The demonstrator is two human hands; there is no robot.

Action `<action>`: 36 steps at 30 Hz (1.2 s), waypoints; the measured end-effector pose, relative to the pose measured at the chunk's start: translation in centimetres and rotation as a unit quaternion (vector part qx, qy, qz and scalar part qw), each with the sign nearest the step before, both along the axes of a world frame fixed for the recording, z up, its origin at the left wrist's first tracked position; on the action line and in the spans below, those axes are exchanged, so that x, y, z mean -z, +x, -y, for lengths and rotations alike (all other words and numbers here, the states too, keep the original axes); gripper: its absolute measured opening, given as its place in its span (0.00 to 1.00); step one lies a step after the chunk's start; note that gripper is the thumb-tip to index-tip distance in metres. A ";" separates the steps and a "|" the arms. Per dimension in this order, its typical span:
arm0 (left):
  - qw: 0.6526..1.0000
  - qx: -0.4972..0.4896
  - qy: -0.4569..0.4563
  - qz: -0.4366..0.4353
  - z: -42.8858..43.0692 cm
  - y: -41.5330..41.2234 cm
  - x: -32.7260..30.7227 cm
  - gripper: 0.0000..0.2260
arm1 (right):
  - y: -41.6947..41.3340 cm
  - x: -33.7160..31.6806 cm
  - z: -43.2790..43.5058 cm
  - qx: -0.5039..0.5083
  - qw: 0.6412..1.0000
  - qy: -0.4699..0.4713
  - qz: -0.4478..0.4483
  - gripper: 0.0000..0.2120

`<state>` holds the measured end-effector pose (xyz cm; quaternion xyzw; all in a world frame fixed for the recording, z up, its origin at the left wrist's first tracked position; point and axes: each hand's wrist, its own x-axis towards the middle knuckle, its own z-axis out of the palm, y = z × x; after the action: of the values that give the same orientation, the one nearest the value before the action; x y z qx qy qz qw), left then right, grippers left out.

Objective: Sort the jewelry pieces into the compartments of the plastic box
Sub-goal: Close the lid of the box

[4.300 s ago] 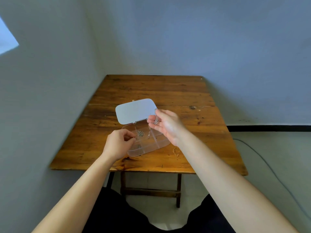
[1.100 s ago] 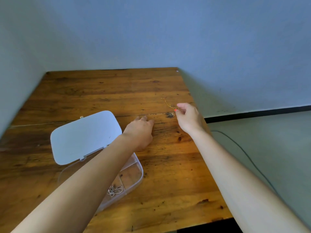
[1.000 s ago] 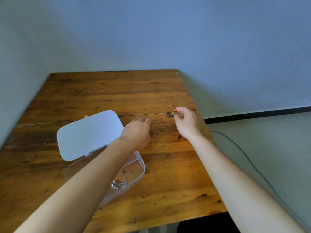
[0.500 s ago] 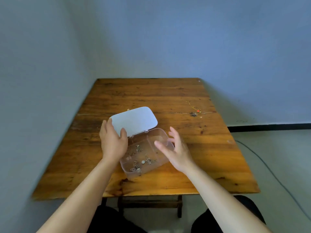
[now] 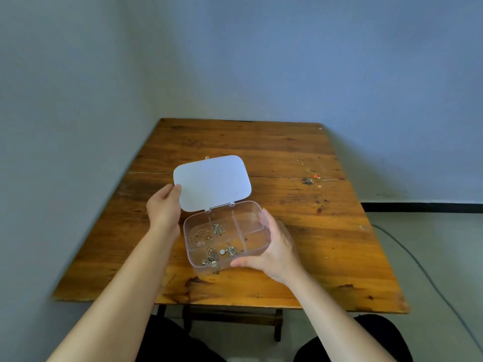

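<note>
A clear plastic box (image 5: 249, 220) with several compartments lies open on the wooden table (image 5: 308, 231), its white lid (image 5: 213, 181) folded back. A gold chain (image 5: 200, 235) and silver pieces (image 5: 218, 229) sit in the left compartments. More silver pieces (image 5: 232, 250) lie in the near ones. The two right compartments look empty. My left hand (image 5: 163, 207) holds the lid's left edge, thumb on top. My right hand (image 5: 277, 252) cups the box's near right corner. A gold chain with a red bead (image 5: 311, 172) lies on the table at the far right.
The table stands in a corner, with one wall along its left edge and another behind its far edge. A cable (image 5: 418, 259) runs over the floor on the right. The table's front edge is close to my legs.
My right hand has closed around the box's right corner, and my left hand has slid up to the lid's left edge. The gold chain with the red bead stays on the table.
</note>
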<state>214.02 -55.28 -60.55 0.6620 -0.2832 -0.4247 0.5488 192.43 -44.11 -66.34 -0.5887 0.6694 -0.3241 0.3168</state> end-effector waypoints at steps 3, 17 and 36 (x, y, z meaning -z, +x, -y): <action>0.994 0.015 -0.084 0.069 -0.8 0.0 -0.8 0.14 | 0.0 -0.2 0.0 0.002 1.000 -0.010 0.001 0.62; 0.828 0.299 -0.250 0.403 -10.5 4.7 3.4 0.18 | -0.1 -0.5 -0.3 0.020 1.000 -0.018 0.008 0.69; 0.664 0.359 -0.148 0.639 -8.0 3.2 3.9 0.29 | -0.1 0.9 0.4 0.003 0.998 0.020 -0.052 0.65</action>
<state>217.22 -47.27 -64.41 0.5283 -0.8392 -0.0140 0.1284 192.30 -44.50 -67.28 -0.5965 0.6929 -0.2805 0.2922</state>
